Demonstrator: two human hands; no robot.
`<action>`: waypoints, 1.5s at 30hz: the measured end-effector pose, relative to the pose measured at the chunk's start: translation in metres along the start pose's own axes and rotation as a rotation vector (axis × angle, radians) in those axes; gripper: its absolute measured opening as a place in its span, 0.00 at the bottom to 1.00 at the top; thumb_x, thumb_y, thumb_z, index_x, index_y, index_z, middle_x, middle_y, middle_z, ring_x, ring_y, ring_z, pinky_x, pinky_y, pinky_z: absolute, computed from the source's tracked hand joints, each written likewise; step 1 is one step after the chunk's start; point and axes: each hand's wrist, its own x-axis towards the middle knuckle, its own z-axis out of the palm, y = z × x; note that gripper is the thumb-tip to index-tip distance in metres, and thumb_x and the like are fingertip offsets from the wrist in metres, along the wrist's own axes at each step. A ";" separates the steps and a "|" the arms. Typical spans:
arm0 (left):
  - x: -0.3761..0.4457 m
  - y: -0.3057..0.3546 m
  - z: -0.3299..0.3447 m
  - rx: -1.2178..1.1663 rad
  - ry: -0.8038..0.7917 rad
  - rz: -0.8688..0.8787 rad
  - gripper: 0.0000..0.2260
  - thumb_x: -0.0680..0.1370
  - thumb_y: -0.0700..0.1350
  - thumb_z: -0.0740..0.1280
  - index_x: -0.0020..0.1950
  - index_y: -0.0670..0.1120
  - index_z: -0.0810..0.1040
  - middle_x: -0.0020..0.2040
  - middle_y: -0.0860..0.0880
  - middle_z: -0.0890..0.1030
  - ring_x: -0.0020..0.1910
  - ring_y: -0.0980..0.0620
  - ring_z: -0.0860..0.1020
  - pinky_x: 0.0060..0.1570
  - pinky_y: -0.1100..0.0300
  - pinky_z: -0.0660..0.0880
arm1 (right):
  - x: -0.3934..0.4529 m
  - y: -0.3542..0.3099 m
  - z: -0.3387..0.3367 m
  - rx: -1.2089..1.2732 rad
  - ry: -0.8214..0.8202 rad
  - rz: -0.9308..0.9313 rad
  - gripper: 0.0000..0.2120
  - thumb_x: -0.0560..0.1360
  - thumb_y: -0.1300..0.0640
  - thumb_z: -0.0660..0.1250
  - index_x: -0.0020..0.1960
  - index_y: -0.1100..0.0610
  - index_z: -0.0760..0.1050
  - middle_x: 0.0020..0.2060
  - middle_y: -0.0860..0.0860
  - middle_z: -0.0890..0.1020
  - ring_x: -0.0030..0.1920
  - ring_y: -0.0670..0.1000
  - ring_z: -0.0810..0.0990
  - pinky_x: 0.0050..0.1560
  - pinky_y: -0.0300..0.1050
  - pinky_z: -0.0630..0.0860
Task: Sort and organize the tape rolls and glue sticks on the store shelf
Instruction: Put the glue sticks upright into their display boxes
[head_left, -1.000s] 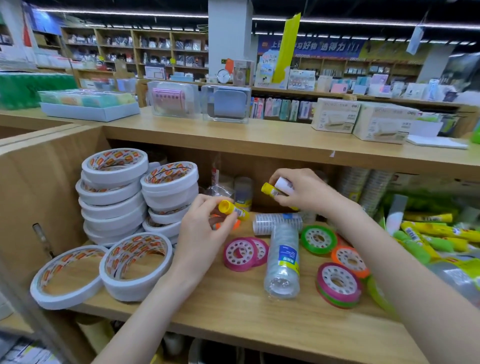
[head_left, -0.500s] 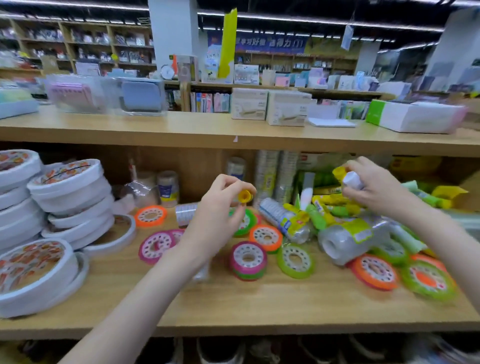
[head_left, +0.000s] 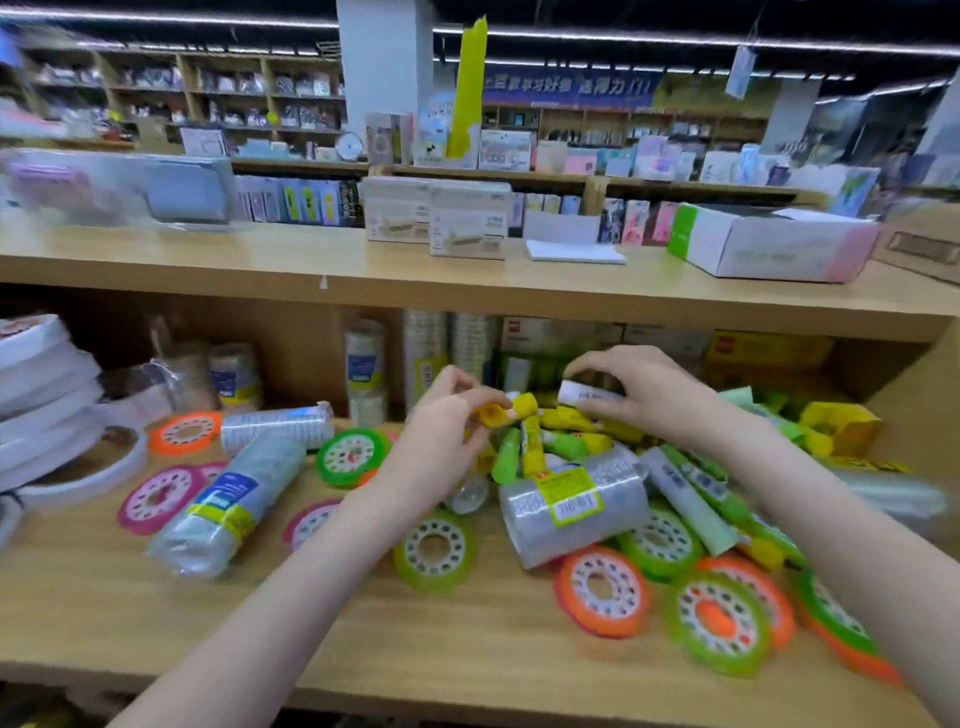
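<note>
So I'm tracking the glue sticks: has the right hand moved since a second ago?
Yes. The right hand has gone rightward along the shelf, from near the white tape stacks to the glue stick pile.

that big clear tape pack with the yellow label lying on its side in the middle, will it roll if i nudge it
Probably yes: the clear tape pack is a cylinder lying on its side on the wooden shelf, so a nudge across its axis could roll it. The orange tape roll touching its front may check it a little. Its glossy wrap looks slippery, so grip it firmly.
</note>
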 end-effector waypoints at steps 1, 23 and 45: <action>0.000 0.002 0.004 -0.011 -0.029 0.003 0.13 0.74 0.35 0.67 0.57 0.44 0.79 0.50 0.49 0.68 0.46 0.48 0.76 0.54 0.53 0.74 | -0.005 0.002 -0.002 0.022 0.039 -0.002 0.16 0.75 0.53 0.67 0.62 0.50 0.72 0.46 0.53 0.76 0.47 0.51 0.73 0.49 0.48 0.72; 0.039 0.025 0.022 0.077 -0.232 0.195 0.15 0.79 0.41 0.59 0.64 0.49 0.75 0.64 0.50 0.73 0.61 0.47 0.69 0.62 0.57 0.63 | -0.065 0.025 0.016 -0.050 0.293 0.361 0.29 0.73 0.57 0.67 0.71 0.54 0.61 0.60 0.56 0.70 0.59 0.57 0.68 0.56 0.52 0.72; -0.057 -0.005 -0.016 0.002 -0.105 0.223 0.16 0.74 0.56 0.60 0.53 0.48 0.80 0.54 0.53 0.78 0.54 0.56 0.75 0.54 0.57 0.70 | -0.101 -0.028 0.014 0.142 -0.064 -0.060 0.32 0.71 0.53 0.71 0.70 0.45 0.61 0.66 0.38 0.65 0.68 0.40 0.58 0.69 0.36 0.57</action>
